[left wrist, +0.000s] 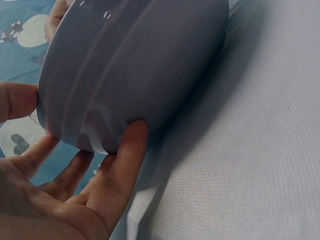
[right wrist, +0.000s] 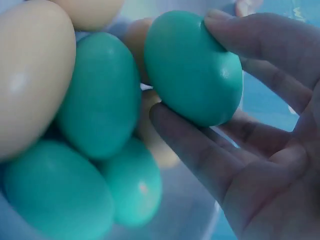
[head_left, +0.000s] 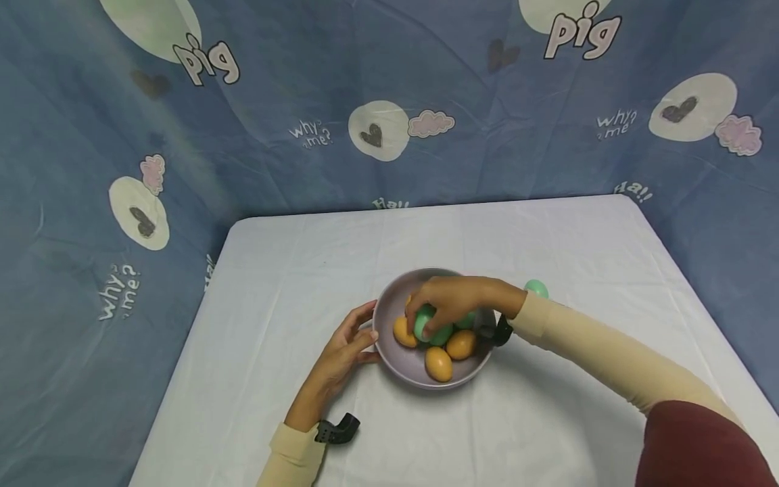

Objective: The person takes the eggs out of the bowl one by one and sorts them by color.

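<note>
A greyish-purple bowl (head_left: pixel 404 366) stands on the table with orange-yellow eggs (head_left: pixel 439 364) and green eggs (right wrist: pixel 102 95) in it. My right hand (head_left: pixel 447 297) reaches over the bowl and pinches a green egg (right wrist: pixel 192 67) between thumb and fingers, above the other eggs. On the left side, my left hand (head_left: pixel 342 348) holds the bowl, its fingertips against the outer wall (left wrist: pixel 120 75) and one digit at the rim. Part of the bowl's contents is hidden under my right hand in the head view.
Another green egg (head_left: pixel 537 288) lies on the table beyond my right wrist, partly behind the sleeve. A white cloth (head_left: pixel 304 270) covers the table. Blue printed curtains (head_left: pixel 274 81) hang along the back and sides.
</note>
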Demonstrator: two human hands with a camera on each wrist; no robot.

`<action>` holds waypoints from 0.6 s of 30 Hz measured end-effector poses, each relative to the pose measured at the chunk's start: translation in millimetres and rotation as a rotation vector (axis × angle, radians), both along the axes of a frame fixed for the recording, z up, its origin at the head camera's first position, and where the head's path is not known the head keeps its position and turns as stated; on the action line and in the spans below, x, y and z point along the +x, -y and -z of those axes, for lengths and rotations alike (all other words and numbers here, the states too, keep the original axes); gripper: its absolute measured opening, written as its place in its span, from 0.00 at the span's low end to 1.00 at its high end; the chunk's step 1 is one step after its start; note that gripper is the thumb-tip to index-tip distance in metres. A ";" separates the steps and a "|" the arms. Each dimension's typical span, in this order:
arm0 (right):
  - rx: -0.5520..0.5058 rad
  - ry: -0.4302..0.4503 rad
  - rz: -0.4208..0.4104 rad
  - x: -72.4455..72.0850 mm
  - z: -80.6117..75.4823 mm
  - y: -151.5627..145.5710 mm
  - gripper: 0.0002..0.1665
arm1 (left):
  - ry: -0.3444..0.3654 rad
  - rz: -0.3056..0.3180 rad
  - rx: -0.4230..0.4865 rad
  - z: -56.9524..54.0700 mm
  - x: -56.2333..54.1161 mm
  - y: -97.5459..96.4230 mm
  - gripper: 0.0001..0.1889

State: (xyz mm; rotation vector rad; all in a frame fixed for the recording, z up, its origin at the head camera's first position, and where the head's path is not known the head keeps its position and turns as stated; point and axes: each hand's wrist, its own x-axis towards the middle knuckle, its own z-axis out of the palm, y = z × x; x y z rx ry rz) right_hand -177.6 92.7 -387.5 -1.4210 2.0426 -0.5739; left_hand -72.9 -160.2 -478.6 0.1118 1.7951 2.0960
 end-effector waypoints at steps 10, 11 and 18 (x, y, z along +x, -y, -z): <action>-0.123 0.103 0.213 -13.4 -41.4 -66.7 0.15 | -0.020 0.010 0.011 2.5 -5.0 -2.5 0.33; -0.129 0.113 0.236 -14.1 -44.2 -74.7 0.15 | -0.021 0.012 0.012 2.7 -5.1 -2.5 0.33; -0.168 0.106 0.409 -12.9 -45.9 -128.6 0.15 | -0.011 0.017 0.015 4.7 -3.5 -1.1 0.34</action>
